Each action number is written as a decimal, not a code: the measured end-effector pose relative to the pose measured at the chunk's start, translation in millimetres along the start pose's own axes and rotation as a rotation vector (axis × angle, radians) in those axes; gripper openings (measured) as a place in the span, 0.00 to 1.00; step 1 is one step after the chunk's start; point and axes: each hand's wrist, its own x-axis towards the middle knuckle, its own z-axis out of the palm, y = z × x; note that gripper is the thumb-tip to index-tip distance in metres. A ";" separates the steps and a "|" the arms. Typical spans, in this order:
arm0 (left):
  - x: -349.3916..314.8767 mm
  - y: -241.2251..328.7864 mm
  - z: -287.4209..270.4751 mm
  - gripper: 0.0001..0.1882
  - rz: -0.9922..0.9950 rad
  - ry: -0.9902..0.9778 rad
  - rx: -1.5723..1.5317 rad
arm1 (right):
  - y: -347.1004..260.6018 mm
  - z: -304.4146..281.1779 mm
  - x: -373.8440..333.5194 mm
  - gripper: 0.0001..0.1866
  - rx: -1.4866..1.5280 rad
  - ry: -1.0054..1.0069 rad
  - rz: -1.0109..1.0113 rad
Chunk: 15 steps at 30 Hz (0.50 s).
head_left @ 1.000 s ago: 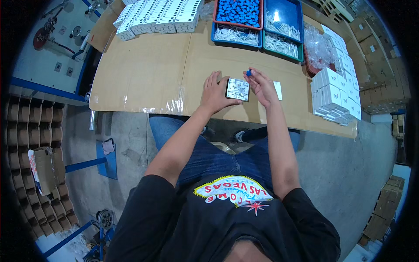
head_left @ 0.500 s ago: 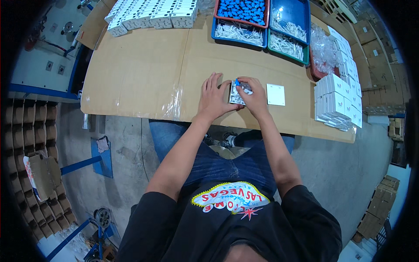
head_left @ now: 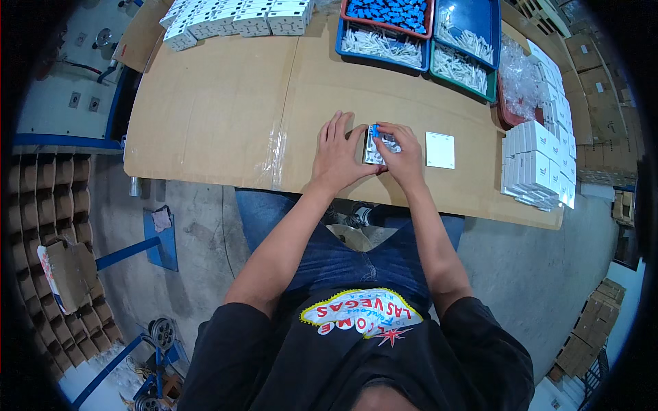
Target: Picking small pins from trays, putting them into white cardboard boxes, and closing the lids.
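Observation:
A small open white box (head_left: 371, 155) with a dark patterned inside sits on the cardboard-covered table, close to its front edge. My left hand (head_left: 336, 154) holds the box along its left side and near edge, thumb and index finger against it, the other fingers stretched forward. Over the box's right part, my right hand (head_left: 406, 156) pinches a small blue piece (head_left: 375, 131) at the far left corner. Something clear and shiny shows beneath those fingers, too small to make out. Beside the right hand lies a flat white square (head_left: 440, 150), apart from the box.
Beyond my hands stand a red tray (head_left: 388, 29) of blue pieces, blue trays (head_left: 381, 63) and a green tray (head_left: 461, 90) with slim white pieces. White boxes are stacked at the far left (head_left: 236, 22) and right (head_left: 537, 163). Clear plastic bags (head_left: 519, 77) fill a reddish tray.
The whole view has shifted slightly, so the table things appear a little farther right. Both hands keep their places at the box, and the blue piece stays in the right fingers.

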 end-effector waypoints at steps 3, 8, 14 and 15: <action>1.2 1.3 -1.4 0.47 -0.003 -0.026 0.005 | -0.3 -0.5 0.2 0.12 -0.052 -0.003 -0.036; 0.8 2.5 -1.6 0.48 0.022 0.000 0.035 | -2.0 -3.0 2.0 0.12 -0.077 -0.007 -0.050; 1.9 4.3 -2.2 0.48 0.014 -0.009 0.030 | -3.1 -7.5 3.3 0.14 -0.062 -0.075 -0.018; 2.0 4.3 -1.4 0.48 0.014 -0.008 0.029 | -0.7 -8.0 2.1 0.15 -0.087 -0.088 -0.052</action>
